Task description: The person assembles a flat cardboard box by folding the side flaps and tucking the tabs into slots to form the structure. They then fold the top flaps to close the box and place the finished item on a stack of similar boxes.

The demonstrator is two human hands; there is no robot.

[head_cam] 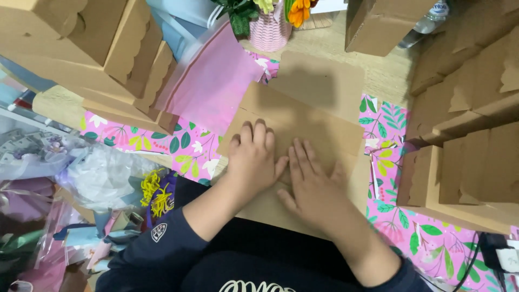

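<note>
A flat brown cardboard sheet (pixel 303 116) lies on the table in front of me, its near part folded. My left hand (pixel 254 159) presses palm-down on the cardboard, fingers together and pointing away from me. My right hand (pixel 313 184) lies flat beside it on the same sheet, fingers spread slightly, thumb close to the left hand. Both hands rest on the sheet rather than grip it. Dark blue sleeves cover my forearms up to the elbows.
Stacks of folded brown cardboard boxes stand at the left (pixel 86 48) and at the right (pixel 465 140). Pink tissue sheets (pixel 211 81) lie behind the cardboard. A pink floral table cover (pixel 432 238), a pink vase with flowers (pixel 268 30) and piled wrapping material (pixel 70 178) surround the spot.
</note>
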